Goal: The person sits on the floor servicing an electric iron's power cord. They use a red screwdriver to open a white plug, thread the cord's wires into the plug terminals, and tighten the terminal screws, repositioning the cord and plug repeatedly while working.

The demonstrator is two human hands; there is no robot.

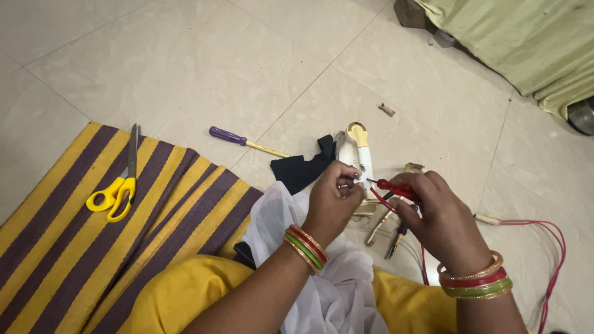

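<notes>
My left hand (333,199) pinches a small white part at its fingertips, just above my lap. My right hand (438,216) grips a red-handled screwdriver (396,187) whose tip points left at that white part. Thin red wires (385,203) run between the two hands. Both wrists wear red, green and gold bangles. A white and cream appliance body (360,148) lies on the floor right behind my left hand. Two more small tools (387,238) lie on the floor below my hands.
Yellow-handled scissors (119,185) rest on a yellow and purple striped mat (74,247) at left. A purple-handled screwdriver (242,141) and black cloth (300,170) lie on the tiled floor. A pink cord (550,260) loops at right. Green fabric (526,37) covers something at top right.
</notes>
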